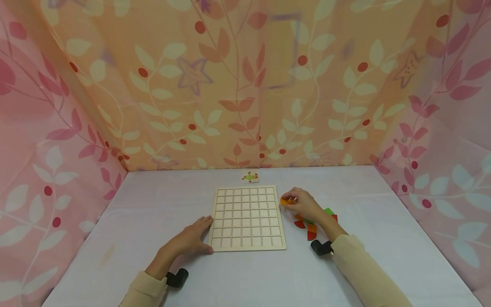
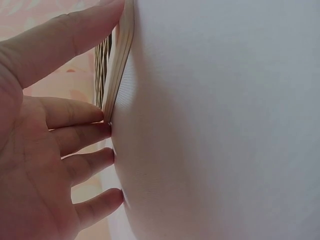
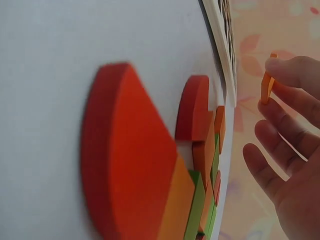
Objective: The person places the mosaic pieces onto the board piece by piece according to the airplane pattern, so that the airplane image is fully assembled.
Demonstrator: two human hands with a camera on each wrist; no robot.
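Note:
A square wooden grid board (image 1: 247,220) lies on the table. My left hand (image 1: 192,237) rests at the board's left side with thumb and fingers spread. In the left wrist view, the thumb and index fingertip touch the board's edge (image 2: 121,65), while the other fingertips meet the white cloth. Beyond the board's right edge, my right hand (image 1: 305,205) pinches a small orange block (image 3: 267,86) between thumb and fingertips, raised off the table. Under and beside that wrist lie several flat blocks: a red curved-edge one (image 3: 135,165), orange ones and a green one (image 1: 328,211). The hand hides part of this group.
A small picture card (image 1: 249,175) with a coloured pattern on a grid lies behind the board. White cloth (image 1: 161,200) covers the table. Patterned curtains (image 1: 238,85) stand at the back and both sides.

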